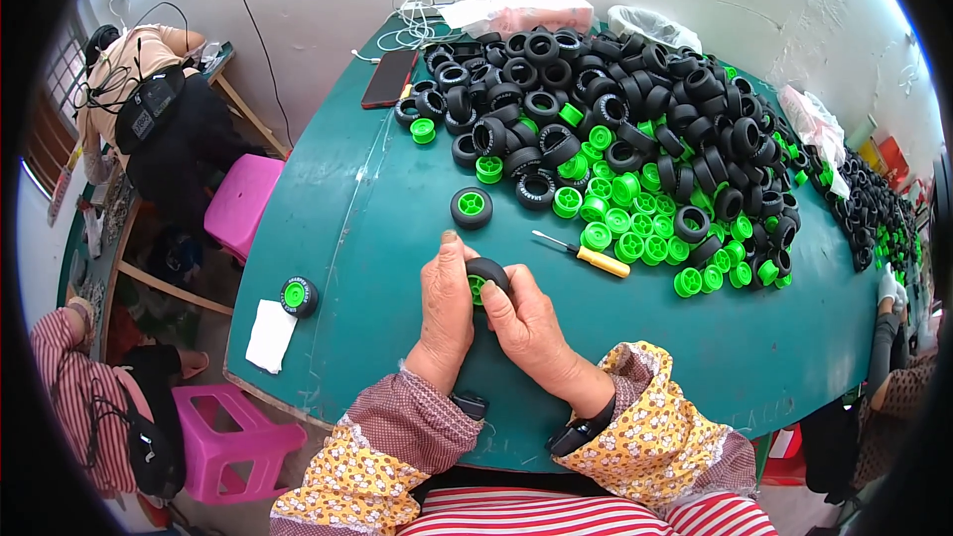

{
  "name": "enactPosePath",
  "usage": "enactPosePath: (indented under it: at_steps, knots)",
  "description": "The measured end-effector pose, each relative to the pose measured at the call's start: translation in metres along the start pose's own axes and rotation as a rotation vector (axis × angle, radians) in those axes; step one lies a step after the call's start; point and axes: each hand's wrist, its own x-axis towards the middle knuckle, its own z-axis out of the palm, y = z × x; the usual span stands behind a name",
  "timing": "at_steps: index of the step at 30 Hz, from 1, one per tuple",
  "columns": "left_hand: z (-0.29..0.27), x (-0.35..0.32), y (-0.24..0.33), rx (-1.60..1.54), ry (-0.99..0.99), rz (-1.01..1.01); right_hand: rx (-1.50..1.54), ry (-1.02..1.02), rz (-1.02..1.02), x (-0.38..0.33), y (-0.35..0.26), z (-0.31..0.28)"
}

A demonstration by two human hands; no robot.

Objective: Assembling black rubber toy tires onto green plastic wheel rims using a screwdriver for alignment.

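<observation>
Grips a small black wheel (490, 269) with a green center between left hand (446, 303) and right hand (536, 326), both curled closed against its sides, right thumb lying over the center. Holds it over the near part of the green surface (362, 323). Has a second wheel (472, 207) just beyond the hands, lying with its green center upward, and to the right of that a screwdriver (600, 260) with a yellow handle, near loose green rims (630, 220). Faces a big heap of black tyres (542, 106) mixed with more rims. Has a third wheel (298, 296) at the left, right by a white paper (270, 337). Wears yellow patterned sleeves (640, 427). Has pink stools (213, 442) at the left, past the surface's edge.
</observation>
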Motion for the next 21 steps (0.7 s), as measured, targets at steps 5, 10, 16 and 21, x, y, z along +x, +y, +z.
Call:
enactPosePath:
  at_steps: [5,10,16,21]
  knots:
    - [-0.002,-0.001,0.001,0.421,-0.123,0.398,-0.27,0.026,-0.041,-0.001,-0.004,-0.006]
    - [-0.005,0.0,0.003,0.551,-0.185,0.563,-0.052,0.014,0.035,-0.006,0.003,-0.004]
    - [-0.004,-0.003,0.002,0.444,-0.151,0.481,0.061,-0.035,0.163,-0.004,0.001,-0.004]
    - [-0.003,0.003,-0.004,0.086,-0.101,0.061,-0.214,0.047,-0.065,-0.002,-0.002,-0.002]
